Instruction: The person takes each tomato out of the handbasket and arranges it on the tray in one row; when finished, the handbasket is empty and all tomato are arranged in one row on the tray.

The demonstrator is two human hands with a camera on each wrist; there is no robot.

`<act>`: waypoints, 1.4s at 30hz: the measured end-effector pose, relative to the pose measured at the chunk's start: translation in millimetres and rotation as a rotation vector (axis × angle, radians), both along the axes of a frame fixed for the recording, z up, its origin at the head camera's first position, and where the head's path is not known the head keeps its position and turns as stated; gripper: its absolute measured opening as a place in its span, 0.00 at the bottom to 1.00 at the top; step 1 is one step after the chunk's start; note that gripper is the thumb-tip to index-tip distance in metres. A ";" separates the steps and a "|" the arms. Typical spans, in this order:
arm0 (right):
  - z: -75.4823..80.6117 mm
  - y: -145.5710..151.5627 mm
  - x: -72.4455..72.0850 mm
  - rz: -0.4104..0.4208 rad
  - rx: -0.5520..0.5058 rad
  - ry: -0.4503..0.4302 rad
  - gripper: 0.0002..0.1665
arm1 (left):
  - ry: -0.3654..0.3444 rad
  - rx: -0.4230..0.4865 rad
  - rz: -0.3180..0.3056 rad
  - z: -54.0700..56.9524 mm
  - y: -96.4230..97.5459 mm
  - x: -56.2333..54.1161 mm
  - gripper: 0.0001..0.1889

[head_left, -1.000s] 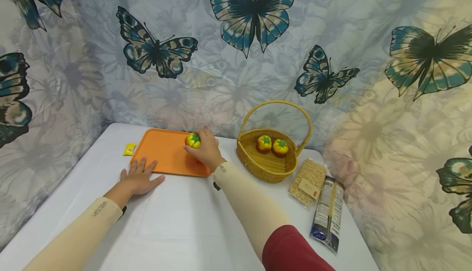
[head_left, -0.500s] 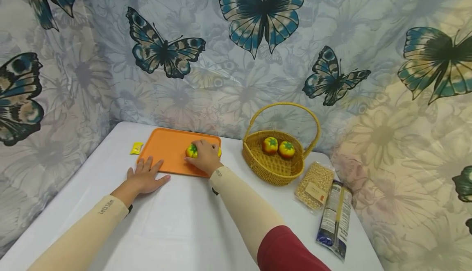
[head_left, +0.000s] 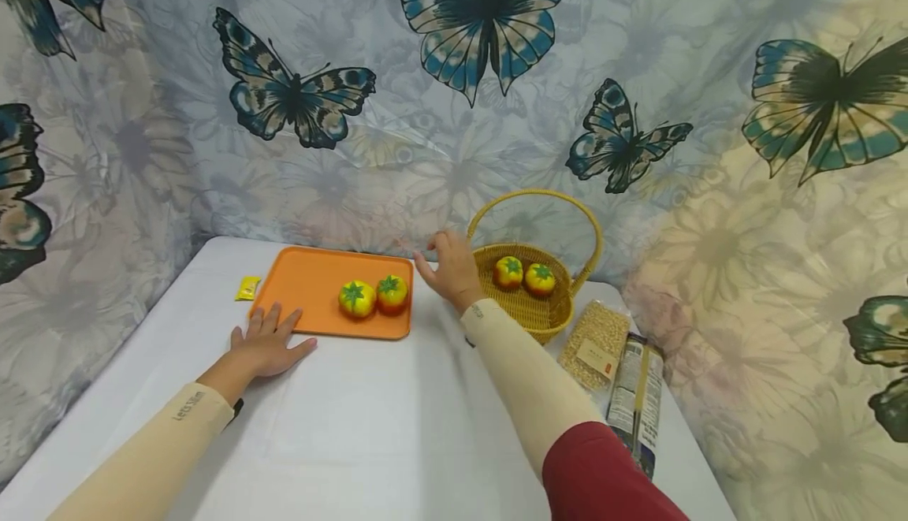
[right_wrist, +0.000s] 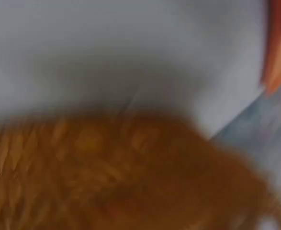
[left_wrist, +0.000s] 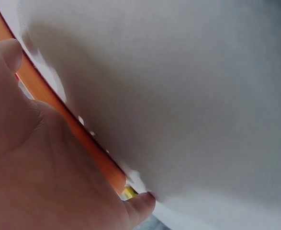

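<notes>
My left hand (head_left: 264, 345) lies with fingers spread at the near left corner of an orange tray (head_left: 305, 284), fingertips over its rim. In the left wrist view the same hand (left_wrist: 44, 163) overlaps the tray's orange edge (left_wrist: 99, 160). Two round yellow-red fruits with green leafy tops, a left one (head_left: 357, 299) and a right one (head_left: 392, 295), sit side by side on the tray's right part. Holding nothing, my right hand (head_left: 454, 273) hovers between the tray and a wicker basket (head_left: 525, 320). Two more such fruits (head_left: 507, 273) lie in the basket. The right wrist view shows blurred wicker (right_wrist: 106, 172).
A small yellow packet (head_left: 247, 288) lies left of the tray. Right of the basket are a clear bag of pale grains (head_left: 594, 344) and a long printed package (head_left: 638, 395), partly behind the right sleeve. The basket's tall handle (head_left: 535, 192) arches up before the butterfly-patterned cloth wall.
My right hand set its fruit down on the tray beside the other, let go and moved right to the basket. The left hand stayed on the tray's corner.
</notes>
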State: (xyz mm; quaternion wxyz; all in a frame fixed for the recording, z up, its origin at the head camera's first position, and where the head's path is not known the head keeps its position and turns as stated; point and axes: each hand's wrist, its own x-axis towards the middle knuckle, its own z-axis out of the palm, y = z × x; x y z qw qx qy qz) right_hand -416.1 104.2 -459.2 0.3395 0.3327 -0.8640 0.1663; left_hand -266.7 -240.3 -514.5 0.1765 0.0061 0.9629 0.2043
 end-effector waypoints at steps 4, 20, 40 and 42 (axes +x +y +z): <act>3.5 60.5 -16.5 -0.018 0.014 0.018 0.16 | -0.008 0.004 0.002 0.1 -2.9 1.0 0.54; -21.0 167.3 -43.2 -0.547 -0.079 -0.801 0.57 | 0.001 0.024 0.013 2.8 3.2 6.5 0.53; -41.9 153.5 -45.7 -0.592 -0.148 -0.667 0.50 | 0.001 0.017 0.005 2.6 1.4 1.7 0.53; -35.9 151.2 -41.8 -0.584 -0.196 -0.630 0.51 | 0.001 0.015 0.006 1.6 0.7 1.3 0.54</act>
